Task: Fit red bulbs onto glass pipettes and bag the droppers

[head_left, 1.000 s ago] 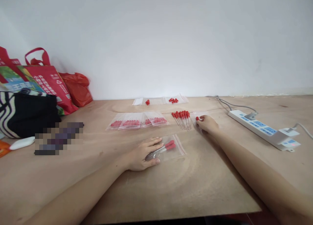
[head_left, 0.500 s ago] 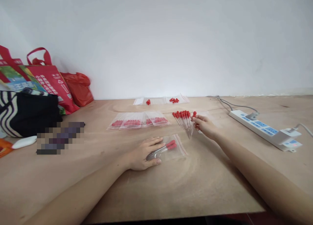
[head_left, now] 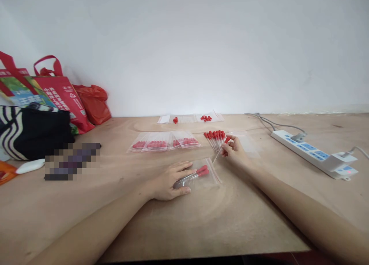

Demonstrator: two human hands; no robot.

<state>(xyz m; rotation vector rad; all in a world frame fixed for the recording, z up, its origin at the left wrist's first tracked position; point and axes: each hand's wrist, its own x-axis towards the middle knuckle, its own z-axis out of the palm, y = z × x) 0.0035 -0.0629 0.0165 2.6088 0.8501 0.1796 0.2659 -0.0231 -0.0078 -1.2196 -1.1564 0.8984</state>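
My left hand (head_left: pixel 170 181) lies flat with spread fingers over the lower end of a clear zip bag (head_left: pixel 212 176). Inside that bag are glass droppers with red bulbs (head_left: pixel 203 170), their tips partly under my fingers. To the right, my right hand (head_left: pixel 233 149) pinches one red-bulbed dropper (head_left: pixel 221 149), its thin glass end pointing down and left, near the bag's opening. Just beside it a fanned row of droppers (head_left: pixel 215 135) rests on the table. Another clear bag (head_left: pixel 248 143) lies flat beyond my right hand.
Overlapping bags of red-bulbed droppers (head_left: pixel 157 142) lie mid-table. Farther back are bags with loose red bulbs (head_left: pixel 206 118). A white power strip (head_left: pixel 307 149) with cables is on the right. Red bags (head_left: pixel 62 94), a black striped cloth item (head_left: pixel 43 132) and a blurred-out object (head_left: pixel 73 161) occupy the left.
My right hand has drawn one dropper away from the row and tilted it, with its glass end now toward the front bag. My left hand has stayed on the bag.
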